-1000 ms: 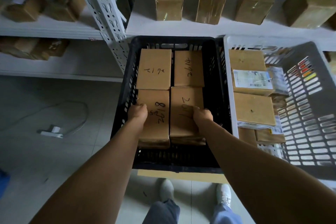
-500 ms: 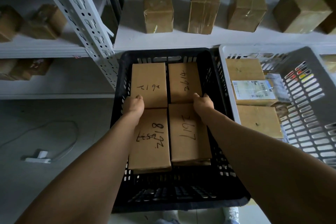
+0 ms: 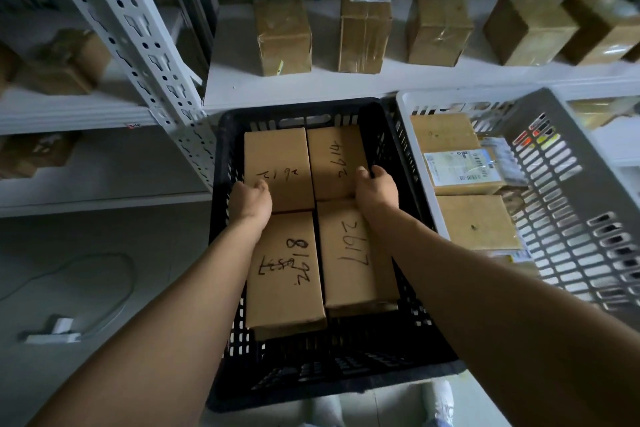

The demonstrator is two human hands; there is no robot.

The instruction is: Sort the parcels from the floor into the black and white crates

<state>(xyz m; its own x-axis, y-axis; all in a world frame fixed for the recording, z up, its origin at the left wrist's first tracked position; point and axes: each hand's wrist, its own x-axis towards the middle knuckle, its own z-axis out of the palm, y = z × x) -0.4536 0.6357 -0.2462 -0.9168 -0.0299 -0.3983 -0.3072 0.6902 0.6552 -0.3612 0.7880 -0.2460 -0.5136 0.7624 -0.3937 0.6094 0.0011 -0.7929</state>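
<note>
Step in hand: 4 parcels seated in black crate [image 3: 408,163]. Left hand [image 3: 251,199] and right hand [image 3: 375,187] are curled loosely at the far parcels' near edges, nothing visibly pinched. Next, judged: hands withdrawn for another parcel.

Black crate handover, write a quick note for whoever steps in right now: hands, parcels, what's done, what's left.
Left hand rests on the near-left parcel, at its far edge. Right hand rests at the seam between the far-right parcel and the near-right parcel. Neither clearly grips.
Black crate: four parcels, two rows, marker numbers up.
White crate: several parcels, one labelled.
Done: these are sorted.
Left: no floor parcels in view; check the floor.
</note>
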